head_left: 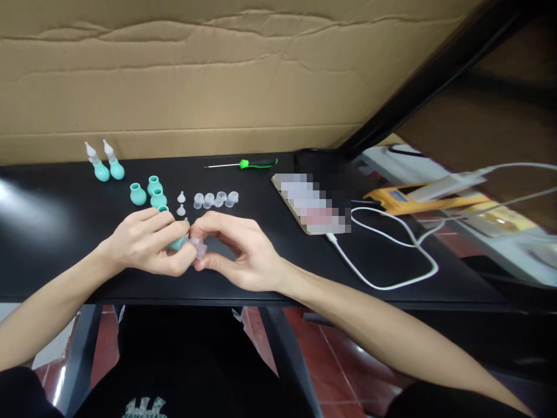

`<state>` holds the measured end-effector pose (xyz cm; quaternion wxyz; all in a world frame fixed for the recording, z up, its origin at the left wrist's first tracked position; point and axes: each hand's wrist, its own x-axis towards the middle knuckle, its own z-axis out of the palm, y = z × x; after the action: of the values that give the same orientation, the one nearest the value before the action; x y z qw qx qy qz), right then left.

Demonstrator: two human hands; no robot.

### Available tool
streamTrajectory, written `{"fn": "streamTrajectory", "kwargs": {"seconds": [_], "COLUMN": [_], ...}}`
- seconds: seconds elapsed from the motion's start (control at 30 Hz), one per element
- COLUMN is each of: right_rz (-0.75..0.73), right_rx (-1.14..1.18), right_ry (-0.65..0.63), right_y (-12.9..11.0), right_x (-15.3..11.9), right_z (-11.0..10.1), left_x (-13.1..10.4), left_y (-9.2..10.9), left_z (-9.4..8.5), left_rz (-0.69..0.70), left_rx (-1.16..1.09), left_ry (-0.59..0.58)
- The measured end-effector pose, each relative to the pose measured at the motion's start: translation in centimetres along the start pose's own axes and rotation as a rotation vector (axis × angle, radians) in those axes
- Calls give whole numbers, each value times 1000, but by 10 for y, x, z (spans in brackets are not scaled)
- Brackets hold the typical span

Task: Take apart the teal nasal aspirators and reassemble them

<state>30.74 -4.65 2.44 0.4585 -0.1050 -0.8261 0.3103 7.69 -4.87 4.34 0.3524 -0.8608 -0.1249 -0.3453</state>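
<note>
Over the front part of the table my left hand (148,241) is closed around a teal rubber bulb (176,244), mostly covered by the fingers. A clear plastic connector piece (200,249) sits at the bulb's mouth, pinched between the thumb and fingers of my right hand (248,252). Whether the piece is seated in the bulb cannot be made out. Behind my left hand stand several loose teal bulbs (138,195). Two small white nozzle tips (181,198) and a row of clear plastic caps (220,200) lie just beyond my fingers.
Two bulb nasal aspirators (102,172) with white tips lie at the back left. A green-black screwdriver (260,164) lies near the cardboard wall (195,87). To the right are a phone (310,203), its looping white cable (383,288) and a yellow tool (397,201).
</note>
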Motion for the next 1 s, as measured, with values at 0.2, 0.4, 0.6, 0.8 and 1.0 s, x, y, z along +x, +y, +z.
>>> {"fn": "streamTrajectory", "kwargs": {"seconds": [0.2,0.4,0.6,0.8,1.0], "right_rz": [-45,-132,-178,-142,-53], "right_rx": [-120,-99,-70,33,185], "right_ry": [-47,-97,-223,-240,-228], "right_y": [-3,-2,2,2,0], "right_x": [-3,-3,1,-2,-3], "right_z": [2,2,-3,-2,1], "left_x": [-1,-1,-4,-4,1], "left_y": [2,4,9,12,7], "left_z": [-1,-3,-1,-6,-8], "left_rz": [5,9,-6,-4,139], "left_rx": [-26,-130,-181,-217,-144], "left_ry": [-19,9,-33,-30,69]}}
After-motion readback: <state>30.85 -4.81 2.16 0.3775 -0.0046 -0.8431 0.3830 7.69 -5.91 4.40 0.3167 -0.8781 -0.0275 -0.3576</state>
